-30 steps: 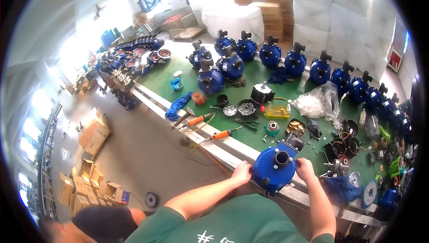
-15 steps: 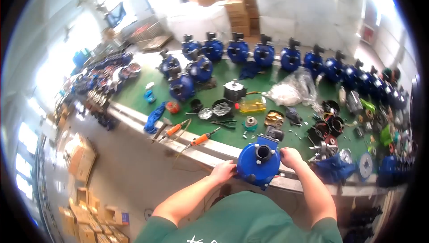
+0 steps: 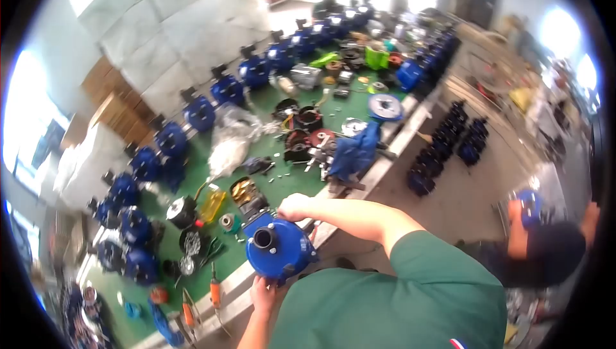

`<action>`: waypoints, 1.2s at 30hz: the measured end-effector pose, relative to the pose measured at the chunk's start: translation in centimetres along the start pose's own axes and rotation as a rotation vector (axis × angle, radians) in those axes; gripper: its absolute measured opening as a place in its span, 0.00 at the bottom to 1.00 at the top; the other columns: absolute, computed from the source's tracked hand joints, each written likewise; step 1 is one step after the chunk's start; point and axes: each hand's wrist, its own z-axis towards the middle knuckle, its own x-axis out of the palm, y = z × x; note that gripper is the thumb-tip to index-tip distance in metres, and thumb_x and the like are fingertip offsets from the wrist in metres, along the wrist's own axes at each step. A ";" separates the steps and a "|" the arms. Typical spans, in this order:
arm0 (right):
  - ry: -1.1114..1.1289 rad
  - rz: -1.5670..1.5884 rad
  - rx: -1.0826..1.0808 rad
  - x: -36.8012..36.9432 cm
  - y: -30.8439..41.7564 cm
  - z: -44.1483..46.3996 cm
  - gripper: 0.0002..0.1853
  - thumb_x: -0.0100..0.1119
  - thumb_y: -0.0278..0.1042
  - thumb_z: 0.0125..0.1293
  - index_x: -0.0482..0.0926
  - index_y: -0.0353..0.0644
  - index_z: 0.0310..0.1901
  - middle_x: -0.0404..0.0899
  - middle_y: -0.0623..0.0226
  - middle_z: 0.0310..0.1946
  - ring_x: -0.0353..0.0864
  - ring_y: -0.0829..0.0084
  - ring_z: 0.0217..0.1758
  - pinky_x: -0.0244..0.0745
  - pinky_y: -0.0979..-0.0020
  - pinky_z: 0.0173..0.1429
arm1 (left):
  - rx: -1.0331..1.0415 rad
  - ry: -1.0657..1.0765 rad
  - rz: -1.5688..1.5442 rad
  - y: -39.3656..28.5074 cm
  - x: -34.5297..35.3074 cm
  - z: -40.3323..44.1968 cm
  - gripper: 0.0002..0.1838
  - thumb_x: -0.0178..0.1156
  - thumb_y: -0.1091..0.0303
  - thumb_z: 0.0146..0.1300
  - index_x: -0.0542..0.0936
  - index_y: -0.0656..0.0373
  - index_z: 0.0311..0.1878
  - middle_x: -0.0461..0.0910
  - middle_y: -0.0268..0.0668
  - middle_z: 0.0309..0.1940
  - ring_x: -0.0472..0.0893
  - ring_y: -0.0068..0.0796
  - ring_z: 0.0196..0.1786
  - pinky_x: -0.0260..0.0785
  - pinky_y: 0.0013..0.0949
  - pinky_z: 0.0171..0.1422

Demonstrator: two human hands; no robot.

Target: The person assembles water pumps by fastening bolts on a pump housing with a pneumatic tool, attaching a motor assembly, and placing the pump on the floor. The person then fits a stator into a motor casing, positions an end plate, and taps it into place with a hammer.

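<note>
Gripping a blue pump (image 3: 285, 256) from two sides, a person in a green shirt (image 3: 378, 304) stands at the edge of a cluttered green worktop (image 3: 196, 172). The right hand (image 3: 296, 208) is closed on the pump's upper rim as pictured, beside its black fitting (image 3: 255, 208); the left hand (image 3: 262, 294) is closed at its lower rim, fingers partly hidden. The pump's round black port (image 3: 264, 238) faces the camera; whether its underside rests on anything cannot be told. Handling the pump looks to be the step in hand, with both hands committed to it. Any further move would seem to call for an even, two-sided hold and a route kept off the loose parts. Just beyond the pump are a bowl of brass-coloured pieces (image 3: 244, 190), a teal-ringed fitting (image 3: 229, 223) and a container of yellow liquid (image 3: 212, 206). At picture left of the pump stands a black motor (image 3: 182, 212); below and left of it lies an orange-handled tool (image 3: 215, 294). Well beyond the pump, similar blue pumps (image 3: 253, 69) line the worktop's far side. Far to the pump's right in the frame, another person (image 3: 555, 256) bends near a blue part (image 3: 529, 208).
</note>
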 end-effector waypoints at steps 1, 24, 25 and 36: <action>-0.081 0.001 0.011 1.0 -0.3 0.4 0.15 0.57 0.46 0.65 0.86 0.46 0.40 0.87 0.53 0.39 0.86 0.49 0.45 0.81 0.52 0.50 | 0.129 0.033 0.012 -0.9 -0.5 0.3 0.05 0.69 0.72 0.57 0.84 0.59 0.35 0.82 0.41 0.35 0.83 0.46 0.39 0.76 0.44 0.44; -0.078 0.161 0.052 1.9 -0.4 0.9 0.13 0.62 0.39 0.61 0.89 0.45 0.43 0.86 0.54 0.44 0.85 0.52 0.50 0.80 0.57 0.53 | 0.343 0.063 -0.082 2.4 -0.1 1.1 0.09 0.68 0.79 0.53 0.82 0.62 0.38 0.80 0.43 0.39 0.83 0.48 0.40 0.75 0.45 0.44; -0.059 0.107 0.058 1.3 0.0 0.8 0.14 0.62 0.39 0.61 0.89 0.45 0.44 0.87 0.55 0.44 0.86 0.53 0.49 0.80 0.56 0.53 | 0.283 0.089 -0.130 2.5 -0.2 0.9 0.08 0.68 0.79 0.54 0.82 0.61 0.38 0.80 0.43 0.39 0.82 0.49 0.40 0.75 0.45 0.45; -0.044 0.103 0.180 0.5 0.9 -0.2 0.15 0.58 0.45 0.65 0.88 0.45 0.43 0.87 0.55 0.44 0.86 0.52 0.49 0.80 0.54 0.53 | 0.219 0.080 -0.199 1.8 -0.3 0.6 0.09 0.67 0.80 0.53 0.81 0.63 0.38 0.80 0.44 0.38 0.83 0.45 0.41 0.75 0.45 0.45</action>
